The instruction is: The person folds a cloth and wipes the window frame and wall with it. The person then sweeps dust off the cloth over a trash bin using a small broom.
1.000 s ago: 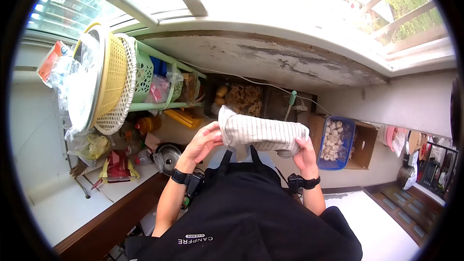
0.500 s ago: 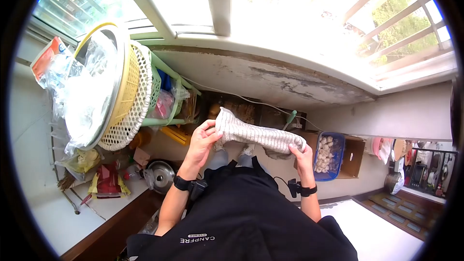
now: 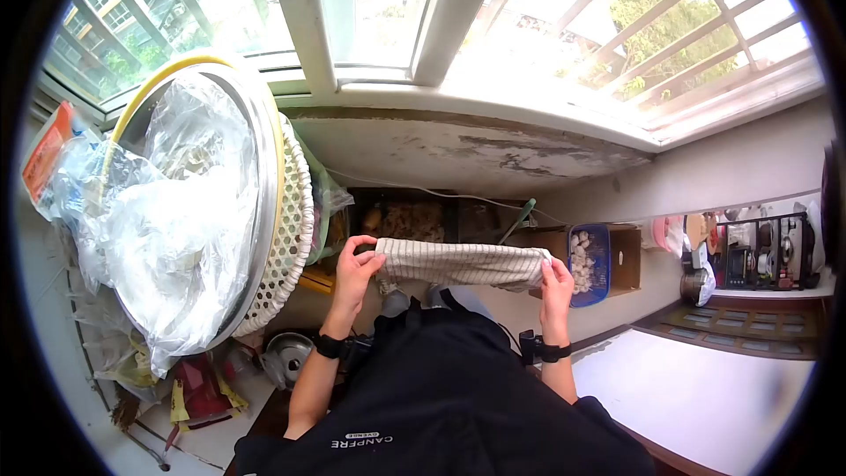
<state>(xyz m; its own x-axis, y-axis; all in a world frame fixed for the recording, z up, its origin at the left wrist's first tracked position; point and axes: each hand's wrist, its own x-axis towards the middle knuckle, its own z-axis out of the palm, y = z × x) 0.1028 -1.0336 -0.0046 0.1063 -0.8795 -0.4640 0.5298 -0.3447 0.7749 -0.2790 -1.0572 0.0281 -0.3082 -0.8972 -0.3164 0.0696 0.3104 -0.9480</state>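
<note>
Basically, striped cloth point(image 3: 463, 262) is up in the air, strung near-level between both hands over the floor point(image 3: 599, 322), nothing underneath carrying it. Left hand point(image 3: 352, 280): thumb and fingers pinched closed on the cloth's left end. Right hand point(image 3: 556, 289): thumb and fingertips nipped together on the right end, little gap. Main risk: both grips look to sit only at the ends, so one slack pinch or an uneven tug could slip a corner and let that side drop to the floor. Middle looks loose and the lower edge hangs a bit, so it may twist or bunch if the hands go to different heights. Swinging right could catch the blue basket point(image 3: 601, 264), whose left edge appears just beyond the right hand; real depth can't be told. A snag there might spill the white bulbs point(image 3: 582, 263), likely garlic. Off left, plastic bags point(image 3: 176, 247) hang over the left and lower rim of the metal basin point(image 3: 268, 167); a wide left elbow could drag them down. Green-handled tool point(image 3: 527, 210) leans beyond the cloth, could get knocked if reached over.
</note>
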